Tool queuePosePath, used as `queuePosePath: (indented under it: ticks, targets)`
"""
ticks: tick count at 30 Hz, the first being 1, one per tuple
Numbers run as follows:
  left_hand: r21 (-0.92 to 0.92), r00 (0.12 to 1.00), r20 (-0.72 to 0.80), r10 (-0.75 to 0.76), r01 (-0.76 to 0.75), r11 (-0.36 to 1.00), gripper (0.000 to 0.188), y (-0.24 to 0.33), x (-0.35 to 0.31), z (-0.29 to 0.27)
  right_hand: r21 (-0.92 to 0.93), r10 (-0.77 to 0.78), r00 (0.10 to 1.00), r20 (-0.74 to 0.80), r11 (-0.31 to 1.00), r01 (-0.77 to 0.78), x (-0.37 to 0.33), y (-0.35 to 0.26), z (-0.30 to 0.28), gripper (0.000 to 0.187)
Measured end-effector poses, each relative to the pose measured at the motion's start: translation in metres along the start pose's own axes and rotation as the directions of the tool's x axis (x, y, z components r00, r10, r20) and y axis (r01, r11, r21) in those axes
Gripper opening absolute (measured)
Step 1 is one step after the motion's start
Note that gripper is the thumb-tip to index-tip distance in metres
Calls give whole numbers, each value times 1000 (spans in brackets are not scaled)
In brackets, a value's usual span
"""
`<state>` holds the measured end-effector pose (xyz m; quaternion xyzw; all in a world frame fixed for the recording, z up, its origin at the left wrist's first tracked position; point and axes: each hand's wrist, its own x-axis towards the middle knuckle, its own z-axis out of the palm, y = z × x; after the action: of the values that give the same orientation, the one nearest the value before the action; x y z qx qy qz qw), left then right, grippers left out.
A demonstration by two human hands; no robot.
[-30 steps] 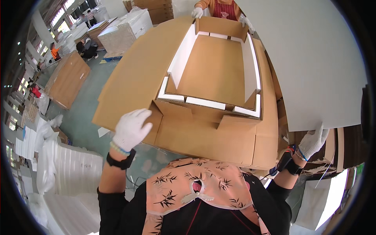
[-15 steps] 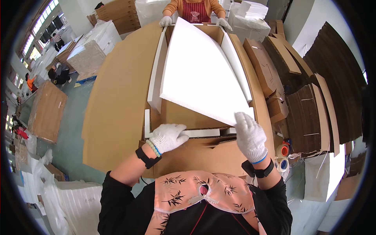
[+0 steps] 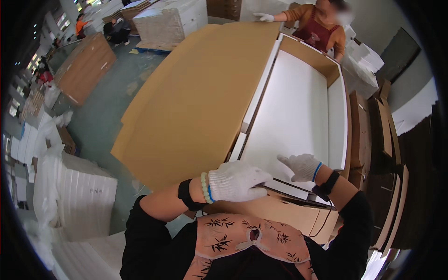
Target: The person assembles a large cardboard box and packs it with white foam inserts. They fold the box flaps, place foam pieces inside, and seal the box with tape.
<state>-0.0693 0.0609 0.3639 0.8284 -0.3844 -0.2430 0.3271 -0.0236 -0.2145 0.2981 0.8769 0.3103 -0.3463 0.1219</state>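
Observation:
A long cardboard box (image 3: 311, 56) stands in front of me, its walls lined with white foam strips (image 3: 337, 122). A white foam sheet (image 3: 290, 95) lies flat inside it and covers the bottom. At the near left corner of the box, my left hand (image 3: 239, 180), in a white knit glove, rests by the edge with thumb and fingers apart. Its fingertips overlap the near rim. My right hand (image 3: 302, 167), gloved too, is over the near end of the sheet, index finger stretched out leftward. Whether it touches the sheet is unclear. Neither hand holds anything visible.
A wide cardboard flap (image 3: 196, 100) spreads left of the box. Beyond the far end a co-worker (image 3: 317, 29) in a red apron has a gloved hand (image 3: 265, 17) at the flap's far edge. Folded cardboard (image 3: 359, 135) stands at right; wrapped foam stacks (image 3: 88, 196) stand lower left.
The foam sheet has gone from tilted above the box to flat inside it. My right hand has let go of its corner. The view has turned left, and the co-worker has one hand at the flap.

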Motion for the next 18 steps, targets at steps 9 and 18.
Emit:
queuePosePath:
  ticks: [9, 18]
  targets:
    - [-322, 886, -443, -138, -13, 947, 36, 3, -87, -12, -120, -232, 945, 232, 957, 264, 115, -50, 10, 35]
    - [-445, 772, -559, -304, 30, 895, 49, 75, -187, 20, 30, -379, 885, 271, 922, 386, 16, 98, 141, 37]
